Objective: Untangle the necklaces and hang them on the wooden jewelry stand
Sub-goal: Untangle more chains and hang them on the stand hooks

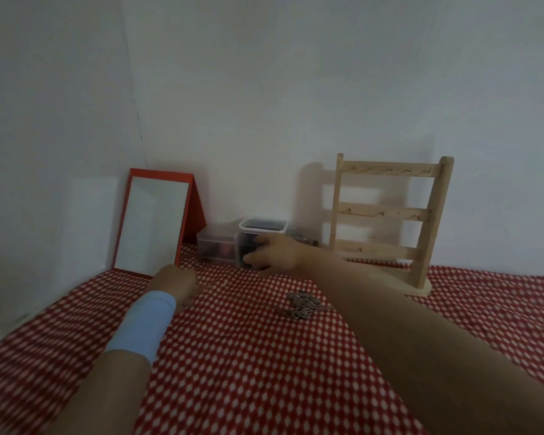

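Note:
A tangled heap of silver necklaces [303,305] lies on the red-and-white checked cloth [248,356], left of my right forearm. The wooden jewelry stand [387,215] stands upright at the back right, with three bars of small hooks, all bare. My right hand [275,252] reaches far forward and its fingers wrap the side of a clear plastic container [261,237] by the wall. My left hand [178,285], with a light blue wristband, rests curled on the cloth in front of the mirror; nothing shows in it.
A red-framed mirror [153,221] leans in the back left corner. A low clear box [215,244] with dark contents sits left of the gripped container. White walls close off the back and left.

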`<state>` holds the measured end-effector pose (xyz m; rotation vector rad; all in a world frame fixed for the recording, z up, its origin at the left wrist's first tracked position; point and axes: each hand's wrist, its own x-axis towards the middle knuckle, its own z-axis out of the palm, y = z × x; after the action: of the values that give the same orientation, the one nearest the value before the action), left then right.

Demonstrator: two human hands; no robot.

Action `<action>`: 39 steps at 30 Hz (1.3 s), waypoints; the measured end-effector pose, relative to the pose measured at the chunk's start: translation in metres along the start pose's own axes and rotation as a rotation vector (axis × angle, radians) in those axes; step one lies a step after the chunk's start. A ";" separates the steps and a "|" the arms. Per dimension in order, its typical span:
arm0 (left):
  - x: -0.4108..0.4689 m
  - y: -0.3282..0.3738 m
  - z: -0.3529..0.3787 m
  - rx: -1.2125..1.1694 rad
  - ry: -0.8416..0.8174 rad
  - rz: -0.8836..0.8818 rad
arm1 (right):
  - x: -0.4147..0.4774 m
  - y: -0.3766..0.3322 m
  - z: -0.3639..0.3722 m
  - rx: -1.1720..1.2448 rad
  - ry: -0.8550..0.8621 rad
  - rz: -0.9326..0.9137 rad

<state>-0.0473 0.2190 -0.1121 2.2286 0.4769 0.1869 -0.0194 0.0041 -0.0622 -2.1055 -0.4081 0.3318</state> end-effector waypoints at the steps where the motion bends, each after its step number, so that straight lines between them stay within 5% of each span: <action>1: -0.003 0.000 0.002 0.071 -0.009 0.006 | 0.001 0.003 -0.001 -0.039 -0.010 -0.037; 5: -0.016 0.020 0.019 0.207 0.035 0.308 | -0.013 0.021 -0.014 -0.258 -0.009 -0.040; 10: -0.035 0.050 0.066 0.389 -0.442 0.615 | -0.031 0.050 -0.025 -0.514 0.016 0.037; 14: -0.029 0.045 0.086 0.434 -0.476 0.612 | -0.039 0.070 -0.028 -0.706 -0.040 0.110; 26: -0.025 0.041 0.095 0.247 -0.385 0.534 | -0.063 0.095 -0.030 -0.701 0.199 0.158; 31: -0.029 0.046 0.098 0.123 -0.392 0.495 | -0.074 0.093 -0.032 -0.837 0.155 0.175; 39: -0.028 0.053 0.094 0.017 -0.247 0.442 | -0.078 0.100 -0.029 -0.898 0.254 0.015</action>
<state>-0.0314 0.1103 -0.1319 2.3084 -0.1526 0.1337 -0.0629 -0.1007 -0.1252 -2.9766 -0.4328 -0.1600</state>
